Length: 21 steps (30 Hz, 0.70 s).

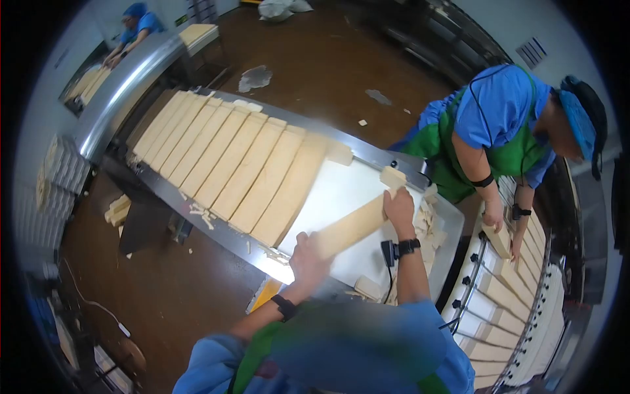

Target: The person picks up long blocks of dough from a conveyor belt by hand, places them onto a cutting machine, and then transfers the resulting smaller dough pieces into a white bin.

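Note:
A long pale slab [353, 228] is held at its two ends over the white belt [321, 197]. My left hand [308, 260], partly blurred, is closed on its near-left end, and my right hand [399, 209] grips the far-right end. Several similar slabs [236, 164] lie side by side on the belt to the left. A small pale piece [393, 176] sits just beyond my right hand, and another offcut [339, 153] lies at the belt's far edge.
Broken pieces [428, 230] fill a tray at the right. A co-worker in a green apron [508, 154] handles slabs on a second conveyor [482, 295]. Another person [136, 29] works at the upper left. Crumbs [203, 213] lie along the metal edge.

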### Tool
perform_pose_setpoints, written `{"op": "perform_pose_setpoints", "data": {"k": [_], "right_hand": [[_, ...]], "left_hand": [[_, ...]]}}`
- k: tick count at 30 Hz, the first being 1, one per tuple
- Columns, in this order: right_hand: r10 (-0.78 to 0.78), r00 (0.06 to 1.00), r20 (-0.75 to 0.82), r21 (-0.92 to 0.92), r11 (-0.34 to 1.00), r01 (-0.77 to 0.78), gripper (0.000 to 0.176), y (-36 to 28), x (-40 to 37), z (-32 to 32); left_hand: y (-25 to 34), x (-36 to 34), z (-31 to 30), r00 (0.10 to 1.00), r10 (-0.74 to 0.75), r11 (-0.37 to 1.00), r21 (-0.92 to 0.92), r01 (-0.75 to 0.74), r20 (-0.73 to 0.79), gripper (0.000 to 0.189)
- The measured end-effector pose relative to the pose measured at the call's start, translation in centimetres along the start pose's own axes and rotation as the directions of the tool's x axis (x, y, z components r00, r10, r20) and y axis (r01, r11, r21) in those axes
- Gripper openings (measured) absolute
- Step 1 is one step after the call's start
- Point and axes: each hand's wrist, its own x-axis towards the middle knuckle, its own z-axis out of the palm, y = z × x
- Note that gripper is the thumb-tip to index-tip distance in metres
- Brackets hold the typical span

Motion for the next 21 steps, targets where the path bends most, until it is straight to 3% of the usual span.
{"op": "perform_pose_setpoints", "data": {"k": [1,2,4,5,6,7,8,10,11,14,16,18,19,20,21], "right_hand": [[0.140,0.985,0.104,-0.015,0.990,-0.139,0.060,1.0,-1.5,-2.5],[0.177,0.980,0.087,-0.015,0.984,-0.177,0.060,2.4,-2.7,-2.8],[0.008,0.985,-0.171,0.042,0.999,-0.001,0.059,5.2,-5.5,-1.6],[-0.093,0.978,-0.186,-0.011,0.996,0.092,0.058,6.0,-6.4,-0.6],[-0.064,0.940,-0.335,0.001,0.998,0.069,0.056,7.0,-6.7,2.1],[0.053,0.969,-0.240,0.128,0.992,-0.023,0.055,5.0,-7.9,-0.4],[0.005,0.957,-0.290,0.116,0.993,0.030,0.055,5.4,-8.6,-0.2],[0.203,0.961,-0.186,0.228,0.961,-0.159,0.054,4.4,-10.7,-4.1],[0.170,0.960,-0.224,0.161,0.978,-0.135,0.055,5.6,-11.7,-4.3],[0.262,0.900,-0.347,0.215,0.957,-0.195,0.056,9.9,-15.5,-7.5],[0.434,0.714,-0.549,0.317,0.899,-0.302,0.054,13.6,-18.5,-10.3],[0.486,0.685,-0.543,0.208,0.868,-0.451,0.052,20.6,-20.3,-13.3],[0.463,0.586,-0.665,0.261,0.879,-0.399,0.051,22.7,-21.8,-15.7],[0.437,0.469,-0.768,0.301,0.892,-0.337,0.049,24.7,-23.3,-18.2],[0.458,0.424,-0.781,0.299,0.871,-0.390,0.048,27.5,-24.4,-19.7]], "left_hand": [[0.4,0.0,0.3,0.997,0.075,0.997,0.026,-0.075,0.019,0.086],[0.7,0.1,0.3,0.995,0.090,0.992,0.080,-0.093,0.039,0.092],[0.2,0.8,0.6,0.979,0.121,0.975,0.167,-0.148,0.164,0.109],[-1.4,0.8,2.5,0.971,0.188,0.948,0.230,-0.220,0.150,0.110],[-0.6,1.2,2.4,0.966,0.160,0.955,0.214,-0.203,0.203,0.105],[-0.3,1.3,2.7,0.965,0.106,0.957,0.239,-0.164,0.238,0.106],[-1.1,1.4,4.1,0.977,0.164,0.952,0.238,-0.194,0.140,0.100],[1.6,0.4,3.2,0.987,0.120,0.967,0.214,-0.140,0.104,0.087],[2.6,-0.3,3.6,0.973,0.172,0.956,0.211,-0.202,0.152,0.087],[5.5,-2.3,6.1,0.933,0.356,0.926,0.115,-0.359,0.044,0.085],[10.2,-4.2,8.0,0.894,0.443,0.892,0.073,-0.447,0.059,0.084],[15.5,-6.2,10.2,0.833,0.541,0.838,0.011,-0.546,0.113,0.081],[17.9,-7.0,11.6,0.825,0.551,0.831,0.005,-0.556,0.122,0.081],[20.3,-8.0,12.9,0.754,0.643,0.763,-0.020,-0.646,0.137,0.082],[22.8,-9.0,14.3,0.672,0.726,0.684,-0.048,-0.728,0.147,0.082]]}}
